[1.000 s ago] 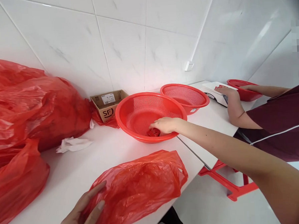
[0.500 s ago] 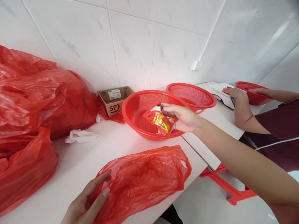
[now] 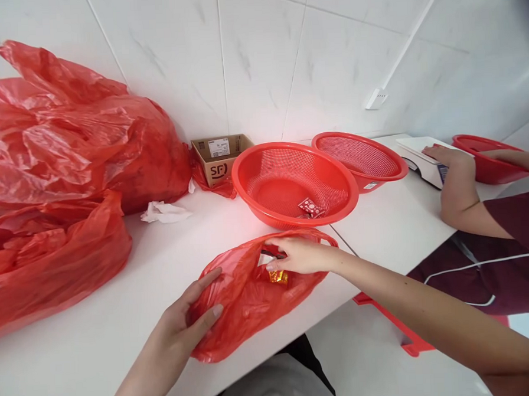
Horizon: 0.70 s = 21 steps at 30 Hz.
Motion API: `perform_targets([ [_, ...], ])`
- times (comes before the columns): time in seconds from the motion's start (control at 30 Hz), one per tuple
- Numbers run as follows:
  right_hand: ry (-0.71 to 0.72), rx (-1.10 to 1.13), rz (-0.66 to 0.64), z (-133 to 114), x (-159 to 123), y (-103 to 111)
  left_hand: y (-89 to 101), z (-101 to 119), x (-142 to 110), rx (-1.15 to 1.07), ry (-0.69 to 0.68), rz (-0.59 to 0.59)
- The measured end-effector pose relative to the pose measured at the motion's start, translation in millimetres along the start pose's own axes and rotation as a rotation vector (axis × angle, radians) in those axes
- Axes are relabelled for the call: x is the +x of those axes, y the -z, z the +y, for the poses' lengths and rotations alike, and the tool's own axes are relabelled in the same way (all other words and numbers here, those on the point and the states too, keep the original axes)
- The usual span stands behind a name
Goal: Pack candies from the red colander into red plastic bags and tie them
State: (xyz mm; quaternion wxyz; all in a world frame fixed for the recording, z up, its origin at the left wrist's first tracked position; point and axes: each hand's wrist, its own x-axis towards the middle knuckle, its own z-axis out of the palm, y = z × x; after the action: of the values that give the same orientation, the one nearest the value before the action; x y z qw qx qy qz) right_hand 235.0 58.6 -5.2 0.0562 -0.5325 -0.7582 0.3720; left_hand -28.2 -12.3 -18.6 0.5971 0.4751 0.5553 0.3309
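Red plastic bag [image 3: 239,320] is touched at its left end by left hand [image 3: 176,327], fingers spread; gold packet [image 3: 278,277] is pinched inside by right hand [image 3: 300,255], fingers curled.

Right hand [image 3: 296,255] reaches inside translucent red plastic bag [image 3: 244,317], fingers and thumb around shiny gold-and-red packet [image 3: 278,276]. Left hand [image 3: 178,326], fingers parted, touches bag's left end. Beyond right fingers: round red perforated plastic basin [image 3: 268,189].

Bag [image 3: 247,305] — before basket [image 3: 277,191] (on table [image 3: 161,256])
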Motion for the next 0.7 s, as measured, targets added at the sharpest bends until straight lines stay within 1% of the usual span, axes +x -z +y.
perform_targets([
  [0.07, -0.049, -0.079, 0.016, 1.1, -1.3, 7.4, 0.7, 6.1, -3.7, -0.133, 0.038, -0.008],
  [0.13, -0.114, -0.175, 0.019, 0.3, -3.8, 11.6, 3.5, 12.7, -6.9, -0.297, 0.07, 0.028],
  [0.2, -0.148, -0.242, 0.004, -1.2, -5.5, 12.4, 6.9, 17.6, -8.7, -0.411, 0.088, 0.08],
  [0.27, -0.138, -0.262, -0.024, -4.4, -7.7, 11.0, 8.7, 18.5, -8.4, -0.44, 0.085, 0.096],
  [0.3, -0.132, -0.279, -0.033, -7.3, -10.1, 10.6, 8.5, 17.5, -7.7, -0.419, 0.068, 0.096],
  [0.37, -0.126, -0.341, -0.007, -16.5, -19.6, 13.2, 5.9, 14.1, -5.8, -0.322, -0.001, 0.113],
  [0.4, -0.109, -0.363, 0.011, -22.5, -26.5, 17.5, 3.8, 12.4, -5.1, -0.268, -0.037, 0.131],
  [0.47, -0.016, -0.321, 0.018, -34.6, -41.3, 34.2, -0.3, 10.3, -4.8, -0.224, -0.076, 0.174],
  [0.53, 0.092, -0.203, 0.043, -41.1, -48.9, 59.7, -2.8, 9.1, -6.2, -0.29, -0.073, 0.191],
  [0.57, 0.099, -0.173, 0.104, -40.2, -47.4, 73.7, -3.2, 8.2, -7.5, -0.336, -0.069, 0.193],
  [0.6, 0.056, -0.204, 0.195, -36.0, -41.8, 87.1, -3.0, 6.8, -9.1, -0.367, -0.07, 0.194],
  [0.63, -0.023, -0.281, 0.287, -28.5, -32.6, 98.9, -2.4, 4.7, -11.1, -0.375, -0.077, 0.192],
  [0.67, -0.141, -0.393, 0.307, -18.0, -20.7, 108.4, -1.7, 1.9, -13.5, -0.359, -0.082, 0.188],
  [0.7, -0.289, -0.505, 0.249, -5.4, -7.4, 115.4, -0.9, -1.3, -16.3, -0.319, -0.083, 0.19],
])
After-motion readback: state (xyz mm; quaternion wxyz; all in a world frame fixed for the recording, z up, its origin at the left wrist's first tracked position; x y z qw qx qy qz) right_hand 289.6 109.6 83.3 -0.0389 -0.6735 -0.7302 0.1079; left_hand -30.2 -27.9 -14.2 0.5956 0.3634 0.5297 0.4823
